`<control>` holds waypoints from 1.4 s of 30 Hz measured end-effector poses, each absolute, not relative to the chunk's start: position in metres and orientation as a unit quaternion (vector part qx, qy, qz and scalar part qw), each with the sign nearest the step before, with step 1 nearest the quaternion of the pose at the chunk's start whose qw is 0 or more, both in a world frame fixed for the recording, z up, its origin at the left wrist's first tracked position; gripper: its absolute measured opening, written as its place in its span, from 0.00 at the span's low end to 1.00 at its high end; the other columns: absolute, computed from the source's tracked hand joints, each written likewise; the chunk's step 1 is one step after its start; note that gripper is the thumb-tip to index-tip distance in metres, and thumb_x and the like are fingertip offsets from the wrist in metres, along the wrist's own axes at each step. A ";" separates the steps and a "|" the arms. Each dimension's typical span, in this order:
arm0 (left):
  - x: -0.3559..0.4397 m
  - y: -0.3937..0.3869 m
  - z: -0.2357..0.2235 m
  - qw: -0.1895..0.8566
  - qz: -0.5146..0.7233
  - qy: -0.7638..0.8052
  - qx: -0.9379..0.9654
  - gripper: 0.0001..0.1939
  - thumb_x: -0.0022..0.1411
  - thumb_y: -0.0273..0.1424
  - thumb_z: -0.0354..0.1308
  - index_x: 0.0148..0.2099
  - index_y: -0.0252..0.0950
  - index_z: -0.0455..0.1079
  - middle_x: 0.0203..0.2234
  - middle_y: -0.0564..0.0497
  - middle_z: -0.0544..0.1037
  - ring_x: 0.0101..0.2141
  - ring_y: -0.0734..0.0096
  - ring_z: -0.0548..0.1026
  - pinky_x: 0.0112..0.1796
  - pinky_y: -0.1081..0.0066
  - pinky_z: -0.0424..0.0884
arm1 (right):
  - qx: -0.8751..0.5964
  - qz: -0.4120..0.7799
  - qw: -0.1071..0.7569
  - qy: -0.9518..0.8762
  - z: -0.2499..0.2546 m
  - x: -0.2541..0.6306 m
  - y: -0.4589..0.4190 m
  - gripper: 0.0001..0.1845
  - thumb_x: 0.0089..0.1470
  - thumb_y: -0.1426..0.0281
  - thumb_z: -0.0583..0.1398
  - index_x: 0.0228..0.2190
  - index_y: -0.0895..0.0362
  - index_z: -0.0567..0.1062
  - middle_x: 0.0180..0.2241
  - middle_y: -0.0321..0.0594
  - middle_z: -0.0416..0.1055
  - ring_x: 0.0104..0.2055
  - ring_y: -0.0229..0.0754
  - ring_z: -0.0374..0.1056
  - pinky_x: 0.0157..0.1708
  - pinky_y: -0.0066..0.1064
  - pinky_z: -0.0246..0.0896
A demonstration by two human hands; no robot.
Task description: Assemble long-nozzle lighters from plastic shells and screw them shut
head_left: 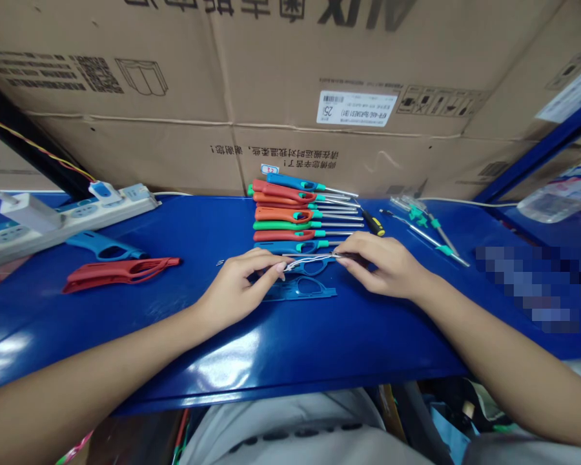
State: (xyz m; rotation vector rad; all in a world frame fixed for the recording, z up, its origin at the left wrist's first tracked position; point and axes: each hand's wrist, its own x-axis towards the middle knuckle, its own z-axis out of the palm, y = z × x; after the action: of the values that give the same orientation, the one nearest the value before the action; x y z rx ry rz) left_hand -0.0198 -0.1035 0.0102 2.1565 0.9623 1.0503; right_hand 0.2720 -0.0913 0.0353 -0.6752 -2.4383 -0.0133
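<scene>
Between my two hands stretch thin white wires (306, 259). My left hand (244, 281) is closed, pinching their left end between thumb and index finger. At their right end my right hand (385, 265) is closed in a pinch too; its fingers partly hide that end. Directly below the wires lie a blue lighter shell half (314, 267) and, nearer me, a second blue shell half (300, 292), both partly covered by my hands. Just beyond my hands is a row of long-nosed lighters, including a blue lighter (281, 247) and a red lighter (285, 236).
To the left lie a red shell (116, 274) and a blue shell (104, 245) beside a power strip (87, 216). A screwdriver (374, 223) and metal rods with green parts (433, 240) lie at the right. A cardboard box (281, 97) stands behind the blue table (174, 361).
</scene>
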 end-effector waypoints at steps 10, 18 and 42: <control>-0.022 -0.099 0.010 0.245 0.390 0.373 0.806 0.12 0.69 0.34 0.59 0.49 0.36 0.80 0.40 0.47 0.82 0.40 0.66 0.78 0.41 0.67 0.74 | -0.270 0.089 0.252 -0.925 0.040 0.273 -0.093 0.07 0.65 0.71 0.57 0.42 0.57 0.74 0.38 0.43 0.75 0.38 0.41 0.71 0.38 0.33 0.68; -0.029 -0.097 0.018 0.081 0.295 0.274 0.912 0.12 0.72 0.28 0.55 0.51 0.33 0.78 0.37 0.46 0.80 0.38 0.65 0.75 0.40 0.65 0.72 | -0.282 0.290 0.168 -0.899 0.042 0.277 -0.091 0.08 0.65 0.70 0.59 0.42 0.57 0.77 0.41 0.42 0.76 0.42 0.40 0.72 0.44 0.33 0.67; -0.028 -0.109 0.018 0.075 0.224 0.288 0.928 0.11 0.72 0.30 0.55 0.47 0.36 0.79 0.37 0.47 0.80 0.38 0.65 0.78 0.39 0.68 0.75 | -0.305 0.292 0.098 -0.901 0.046 0.281 -0.093 0.05 0.62 0.72 0.61 0.37 0.57 0.79 0.36 0.40 0.75 0.37 0.39 0.70 0.39 0.32 0.66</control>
State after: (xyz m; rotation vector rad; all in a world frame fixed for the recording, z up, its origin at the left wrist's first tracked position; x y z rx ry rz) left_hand -0.0280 -0.1091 0.0180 2.7834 0.8628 0.6725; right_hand 0.2805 -0.0925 0.0464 -0.9035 -2.6666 0.8639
